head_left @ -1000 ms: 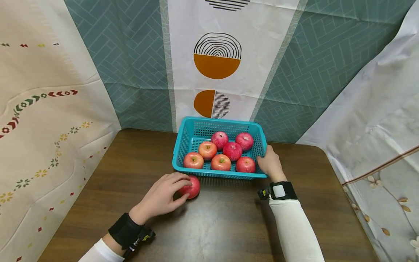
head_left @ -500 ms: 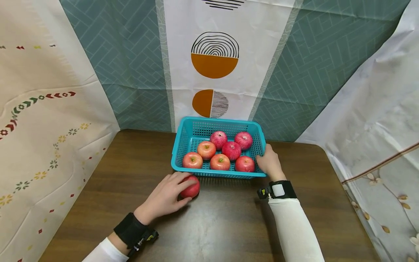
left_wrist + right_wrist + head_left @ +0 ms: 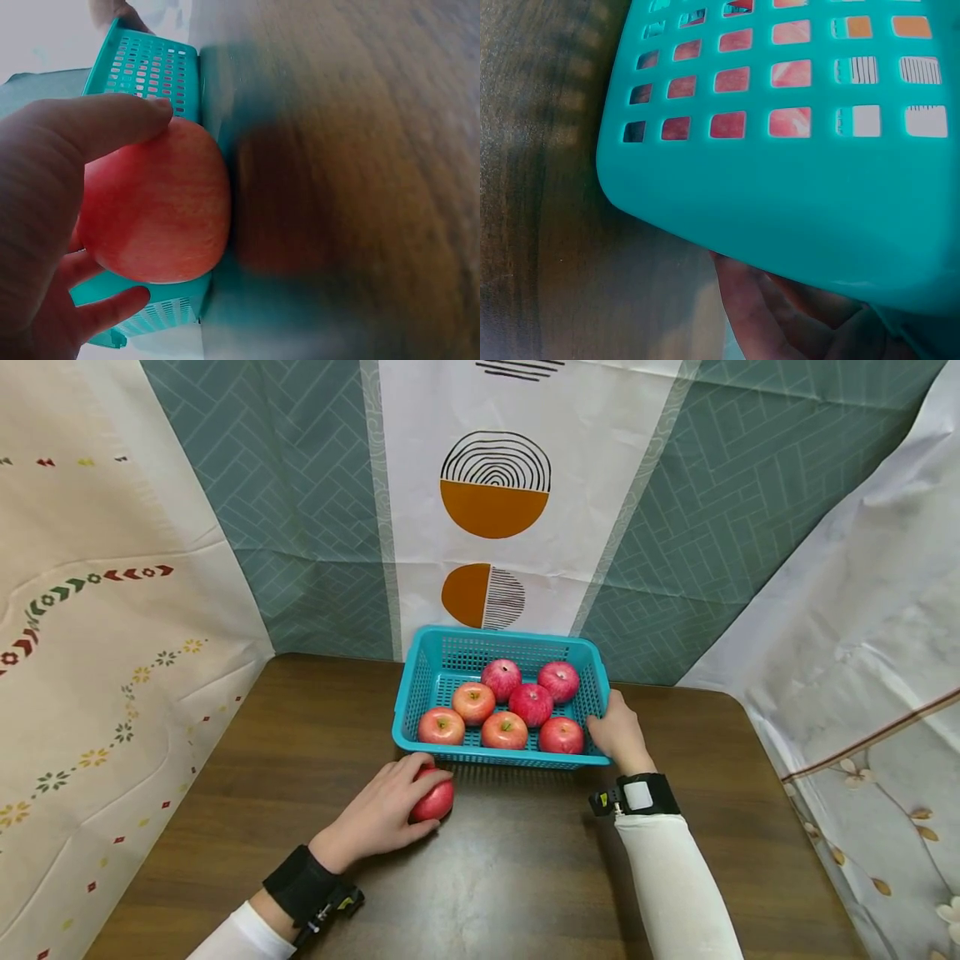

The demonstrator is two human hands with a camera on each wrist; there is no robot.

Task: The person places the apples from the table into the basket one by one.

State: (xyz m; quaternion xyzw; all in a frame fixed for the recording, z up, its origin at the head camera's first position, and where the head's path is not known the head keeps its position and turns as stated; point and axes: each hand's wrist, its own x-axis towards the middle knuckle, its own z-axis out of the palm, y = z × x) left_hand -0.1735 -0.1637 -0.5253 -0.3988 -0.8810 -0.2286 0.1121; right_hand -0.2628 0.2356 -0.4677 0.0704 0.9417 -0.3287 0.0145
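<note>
A red apple (image 3: 435, 799) sits on the table just in front of a turquoise basket (image 3: 510, 759). My left hand (image 3: 375, 817) holds it from the left, fingers over its far side and thumb on its near side. In the left wrist view the thumb lies along the apple (image 3: 169, 210), and two fingers show beyond it, partly hidden. At the basket's right end, my right hand (image 3: 621, 732) grips the rim; its fingers (image 3: 754, 307) show below the basket wall (image 3: 757, 187) in the right wrist view. Several red apples (image 3: 531, 706) lie inside the basket.
The brown wooden table (image 3: 480, 877) stretches in front of the basket and to both sides. A patterned cloth (image 3: 495, 527) hangs close behind the basket. More cloth hangs at the left and right of the table.
My left hand has moved slightly further over the apple, its fingers more curved around it. The apple has shifted a little toward me. My right hand and the basket stay put.
</note>
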